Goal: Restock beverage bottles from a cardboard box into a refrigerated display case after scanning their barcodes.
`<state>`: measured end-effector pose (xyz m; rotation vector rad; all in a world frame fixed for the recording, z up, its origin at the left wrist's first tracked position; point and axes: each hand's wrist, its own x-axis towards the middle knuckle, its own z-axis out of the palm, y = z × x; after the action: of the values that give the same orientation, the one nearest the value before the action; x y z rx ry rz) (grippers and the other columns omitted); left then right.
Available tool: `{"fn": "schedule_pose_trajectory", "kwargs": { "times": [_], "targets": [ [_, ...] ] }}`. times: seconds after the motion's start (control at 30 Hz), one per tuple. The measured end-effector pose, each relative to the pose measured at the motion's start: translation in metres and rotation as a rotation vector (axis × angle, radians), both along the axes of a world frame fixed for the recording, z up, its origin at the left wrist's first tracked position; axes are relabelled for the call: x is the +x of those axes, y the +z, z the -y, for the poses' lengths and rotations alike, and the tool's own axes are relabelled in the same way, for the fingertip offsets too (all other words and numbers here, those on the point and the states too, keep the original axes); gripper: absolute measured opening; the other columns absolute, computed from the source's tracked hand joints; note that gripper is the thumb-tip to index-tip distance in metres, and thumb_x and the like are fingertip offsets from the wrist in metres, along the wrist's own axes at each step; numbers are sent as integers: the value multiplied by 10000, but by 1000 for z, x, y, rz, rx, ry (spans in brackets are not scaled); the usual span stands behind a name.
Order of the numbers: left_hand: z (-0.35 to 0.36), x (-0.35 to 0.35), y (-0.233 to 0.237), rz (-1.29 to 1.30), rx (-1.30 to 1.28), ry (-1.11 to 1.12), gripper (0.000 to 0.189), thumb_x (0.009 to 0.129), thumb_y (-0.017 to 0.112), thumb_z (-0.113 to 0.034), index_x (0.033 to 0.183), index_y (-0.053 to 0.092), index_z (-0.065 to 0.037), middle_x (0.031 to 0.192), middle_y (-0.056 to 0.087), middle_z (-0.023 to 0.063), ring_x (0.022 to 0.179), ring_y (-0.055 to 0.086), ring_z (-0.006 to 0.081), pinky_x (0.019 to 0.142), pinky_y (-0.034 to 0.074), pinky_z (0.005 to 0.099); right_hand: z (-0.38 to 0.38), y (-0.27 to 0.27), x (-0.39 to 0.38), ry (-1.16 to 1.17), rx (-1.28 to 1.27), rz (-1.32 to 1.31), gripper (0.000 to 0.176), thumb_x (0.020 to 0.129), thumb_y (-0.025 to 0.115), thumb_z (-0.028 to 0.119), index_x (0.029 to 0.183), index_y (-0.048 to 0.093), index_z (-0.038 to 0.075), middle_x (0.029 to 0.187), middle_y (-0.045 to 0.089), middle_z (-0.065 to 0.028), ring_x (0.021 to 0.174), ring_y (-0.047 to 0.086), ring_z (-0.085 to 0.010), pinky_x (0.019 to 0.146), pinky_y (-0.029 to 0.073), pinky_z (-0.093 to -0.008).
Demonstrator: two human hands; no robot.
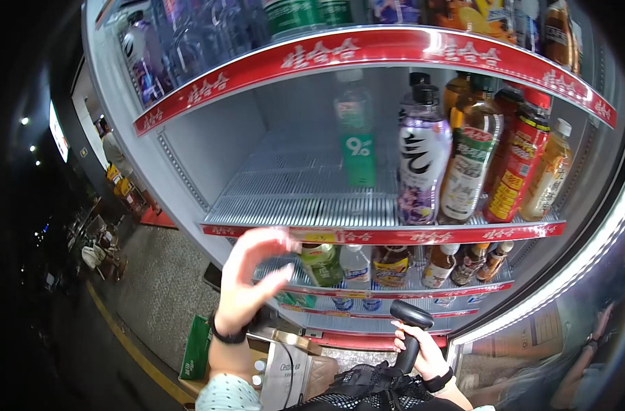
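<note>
My left hand (252, 270) is raised before the left end of the middle shelf's red price strip (422, 235). Its thumb and fingers are apart in a curve, with nothing between them, and the fingertips are blurred. Lower right, my right hand (425, 355) grips a black T-shaped handle (410, 351) with a rounded head, above a black mesh bag (367, 385). On the middle shelf (292, 205), a green-labelled bottle (357, 140) stands apart from the others. Right of it are a purple-and-white bottle (422, 164), a green-and-white-labelled bottle (470, 161) and a red-and-yellow bottle (518, 164).
Drinks fill the upper shelf (367, 51); smaller bottles, including a green one (321, 266), stand below. The glass door (538, 342) is open at right. A green box (195, 348) and a grey carton (285, 373) sit by the fridge. Pavement (155, 267) runs left, with people beyond.
</note>
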<state>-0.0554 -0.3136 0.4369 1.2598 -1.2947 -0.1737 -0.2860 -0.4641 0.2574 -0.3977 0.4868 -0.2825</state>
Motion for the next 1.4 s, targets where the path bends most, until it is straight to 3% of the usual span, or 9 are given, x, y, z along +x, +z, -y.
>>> {"fn": "schedule_pose_trajectory", "kwargs": {
  "times": [0.2, 0.33, 0.4, 0.57, 0.67, 0.9, 1.13, 1.3, 1.4],
  "targets": [
    [146, 52, 54, 93, 204, 385, 1047, 587, 763, -395, 1323, 146, 21, 1280, 312, 253, 1195, 338, 352, 927, 379, 389, 20, -7, -17, -24, 52, 49, 253, 799, 564, 127, 996, 489, -12, 693, 492, -33, 570, 483, -116, 551, 423, -242],
    [198, 59, 76, 210, 295, 527, 1223, 532, 781, -457, 1314, -13, 47, 1254, 319, 303, 1171, 373, 342, 934, 368, 358, 35, 6, -25, -33, 36, 46, 256, 792, 572, 111, 1011, 488, 9, 673, 492, -21, 553, 484, -114, 537, 427, -247],
    [213, 75, 72, 271, 61, 367, 1256, 505, 788, -475, 1292, -19, 77, 1192, 415, 277, 1109, 449, 302, 915, 378, 331, 41, 11, -28, -24, 30, 25, 250, 787, 578, 102, 1004, 486, 21, 658, 490, -16, 541, 484, -113, 526, 428, -245],
    [206, 66, 80, 210, 122, 437, 858, 540, 791, -396, 1110, 401, 114, 1024, 579, 159, 966, 551, 207, 809, 450, 299, 51, 5, -35, -3, 46, 46, 211, 797, 564, 108, 972, 481, 24, 674, 492, -22, 550, 489, -114, 525, 432, -243],
    [190, 47, 74, 230, 117, 647, 767, 577, 780, -322, 1117, 413, 80, 1020, 580, 168, 941, 563, 192, 795, 457, 290, 54, 1, -40, 10, 90, 56, 217, 806, 543, 95, 995, 480, 8, 709, 499, -37, 580, 491, -118, 548, 435, -244],
    [140, 19, 46, 39, -260, 523, 517, 677, 703, -63, 1118, 444, 7, 1054, 544, 79, 945, 536, 160, 846, 420, 282, 50, -1, -36, 48, 136, 95, 240, 803, 533, 74, 1018, 472, -14, 720, 496, -43, 587, 491, -125, 558, 432, -250],
    [56, 7, 43, -80, -467, 539, 569, 712, 627, 5, 1223, 377, 7, 1173, 470, 97, 1056, 469, 184, 853, 408, 303, 21, -6, -1, 210, -7, 162, 272, 811, 514, 99, 1040, 447, -33, 680, 454, -41, 559, 452, -120, 565, 400, -254],
    [1, -21, 30, 189, -421, 648, 614, 746, 562, -202, 1254, 288, 8, 1278, 331, 177, 1151, 387, 378, 944, 337, 504, -3, -7, 19, 337, -122, 273, 306, 793, 540, 91, 1048, 449, -51, 599, 471, -51, 512, 463, -133, 546, 391, -251],
    [-26, -37, 7, 36, -395, 714, 806, 678, 665, -251, 1272, 219, 62, 1209, 388, 255, 1094, 450, 350, 927, 365, 440, -19, 3, 30, 429, -214, 337, 98, 780, 570, 82, 809, 527, -2, 671, 528, -55, 578, 508, -125, 537, 417, -242]
  ]
}}
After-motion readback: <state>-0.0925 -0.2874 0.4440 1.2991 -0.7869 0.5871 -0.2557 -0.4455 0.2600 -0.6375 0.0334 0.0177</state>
